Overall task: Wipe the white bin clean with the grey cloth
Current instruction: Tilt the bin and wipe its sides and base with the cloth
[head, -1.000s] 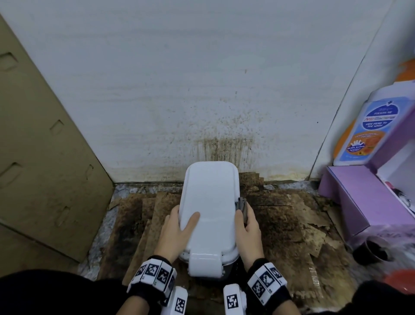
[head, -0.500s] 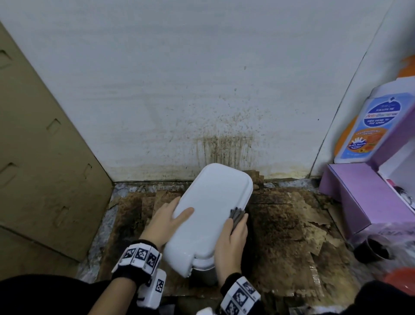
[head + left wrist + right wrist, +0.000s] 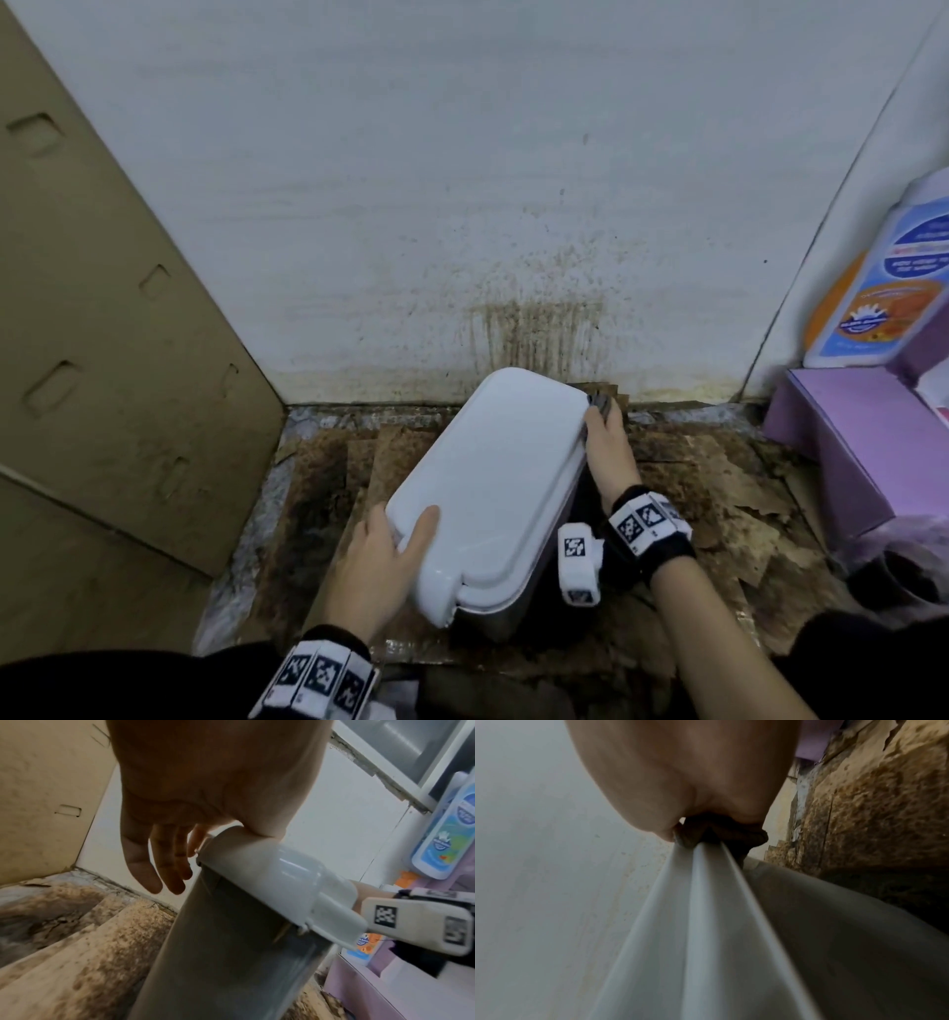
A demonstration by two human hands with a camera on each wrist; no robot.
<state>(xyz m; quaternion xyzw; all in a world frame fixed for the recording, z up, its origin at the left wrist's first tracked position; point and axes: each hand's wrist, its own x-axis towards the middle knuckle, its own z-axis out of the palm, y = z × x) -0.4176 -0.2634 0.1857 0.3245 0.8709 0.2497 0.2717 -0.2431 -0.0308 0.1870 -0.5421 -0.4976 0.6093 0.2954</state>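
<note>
The right hand has its grip clamped on the cloth, a small dark grey bunch pressed against the far right edge of the bin's lid, near its back corner. The right wrist view shows the cloth squeezed between the hand and the lid's rim. The left hand has its grip apart: its thumb lies flat on the lid's near left corner, and in the left wrist view its fingers hang straight and relaxed beside the bin's side, holding nothing.

The bin stands on the floor between the two hands, turned at an angle so its long lid runs from near left to far right. The lid is white and closed, with a grey body below it. The floor under it is covered in stained, torn brown cardboard.

Just behind the bin is a white wall with brown splatter low down. A cardboard sheet leans on the left. On the right is a purple box with a bottle above it.
</note>
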